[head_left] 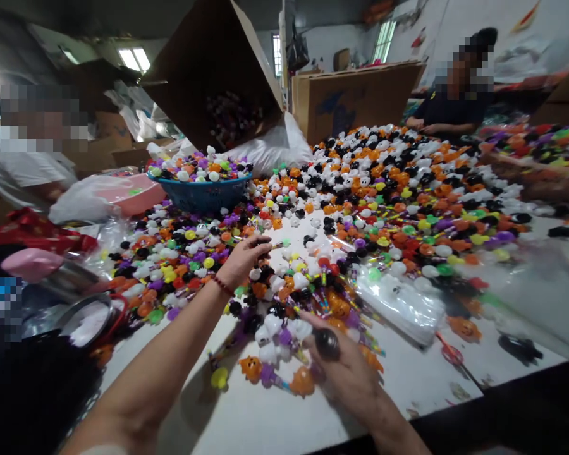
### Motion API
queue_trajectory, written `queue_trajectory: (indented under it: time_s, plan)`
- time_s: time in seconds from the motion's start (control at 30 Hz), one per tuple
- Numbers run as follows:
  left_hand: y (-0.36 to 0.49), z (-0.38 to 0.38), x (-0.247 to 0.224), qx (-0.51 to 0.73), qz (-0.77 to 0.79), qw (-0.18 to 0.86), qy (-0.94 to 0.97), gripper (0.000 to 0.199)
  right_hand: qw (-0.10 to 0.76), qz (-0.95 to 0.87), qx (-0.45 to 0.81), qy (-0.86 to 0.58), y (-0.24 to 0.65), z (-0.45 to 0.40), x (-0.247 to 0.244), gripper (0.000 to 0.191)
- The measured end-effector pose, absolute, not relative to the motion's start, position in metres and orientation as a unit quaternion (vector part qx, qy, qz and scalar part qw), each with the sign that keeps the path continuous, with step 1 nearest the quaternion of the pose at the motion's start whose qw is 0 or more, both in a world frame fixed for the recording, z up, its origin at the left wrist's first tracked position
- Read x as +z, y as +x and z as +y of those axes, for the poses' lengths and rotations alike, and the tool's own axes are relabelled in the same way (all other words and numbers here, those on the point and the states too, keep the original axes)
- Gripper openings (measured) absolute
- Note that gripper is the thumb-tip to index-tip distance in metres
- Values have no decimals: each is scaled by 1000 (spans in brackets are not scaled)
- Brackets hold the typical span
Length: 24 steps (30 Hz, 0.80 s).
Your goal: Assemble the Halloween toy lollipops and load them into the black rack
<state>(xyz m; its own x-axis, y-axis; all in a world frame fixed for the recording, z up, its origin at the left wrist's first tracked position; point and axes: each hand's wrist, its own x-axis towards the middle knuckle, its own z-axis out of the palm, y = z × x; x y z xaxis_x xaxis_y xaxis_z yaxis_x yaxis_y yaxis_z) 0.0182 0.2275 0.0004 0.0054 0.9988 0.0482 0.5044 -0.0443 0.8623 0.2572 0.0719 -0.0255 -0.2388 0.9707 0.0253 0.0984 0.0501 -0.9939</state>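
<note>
Glossy plastic bag; matt brown cardboard box.

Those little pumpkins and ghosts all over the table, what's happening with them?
Someone's two bare hands are in among the small colorful pieces. The left hand reaches over the pile, and the right hand is nearer, with a black piece against it. More pieces fill a blue basin. Across the table, a person in dark clothes is beside the heap.

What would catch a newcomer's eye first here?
Probably the great heap of orange, white and black trinkets spread across the white table. Behind it on the left, a big open cardboard box tips toward the heap. In front of that box, a blue basin brims with more colourful trinkets.
</note>
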Motion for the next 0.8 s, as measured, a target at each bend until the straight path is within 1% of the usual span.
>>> queue_trajectory:
  time_s: [0.07, 0.1, 0.13, 0.2, 0.3, 0.43, 0.63, 0.8]
  plan:
    - [19, 180, 3, 447, 529, 477, 541, 38, 406, -585, 532, -458, 254, 74, -22, 47]
    - [20, 157, 2, 465, 509, 523, 501, 35, 404, -584, 532, -462, 251, 74, -22, 46]
    - [21, 135, 1, 469, 498, 556, 472, 33, 407, -586, 527, -462, 247, 73, -23, 44]
    - [24, 98, -4, 464, 496, 587, 440, 32, 410, -607, 515, -446, 238, 69, -25, 37]
    - [27, 61, -11, 457, 519, 576, 435, 38, 427, -649, 488, -398, 227, 62, -25, 28]
    - [27, 37, -13, 441, 561, 534, 454, 44, 436, -702, 428, -367, 220, 53, -21, 26]
    - [27, 23, -11, 438, 560, 470, 523, 45, 413, -765, 374, -323, 226, 46, -15, 31]
    - [30, 19, -13, 421, 563, 440, 558, 49, 372, -799, 356, -311, 229, 45, -11, 28]
